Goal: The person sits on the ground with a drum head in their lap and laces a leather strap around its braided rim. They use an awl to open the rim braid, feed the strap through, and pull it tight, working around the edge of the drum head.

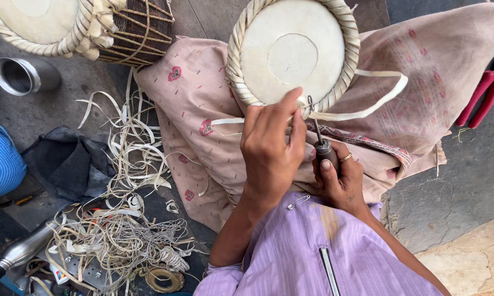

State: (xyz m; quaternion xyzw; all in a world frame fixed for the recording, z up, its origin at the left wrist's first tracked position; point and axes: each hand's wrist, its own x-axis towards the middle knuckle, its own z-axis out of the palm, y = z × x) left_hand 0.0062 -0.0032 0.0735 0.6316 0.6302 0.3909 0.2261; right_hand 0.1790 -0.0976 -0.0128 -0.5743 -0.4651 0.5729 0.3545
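My right hand (339,178) clamped the awl (321,143), left hand (271,145) pinched the drum (292,52) rim at six o'clock; keep lacing taut.

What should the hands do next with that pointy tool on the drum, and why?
Probably push the awl a little further under the braided rim. Its tip already sits at the rim beside the loose strap, the left hand pinches there, and the right hand grips its handle.

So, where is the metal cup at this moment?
In the head view, the metal cup lies on its side on the ground at the far left, just below the second drum and above the dark cloth.
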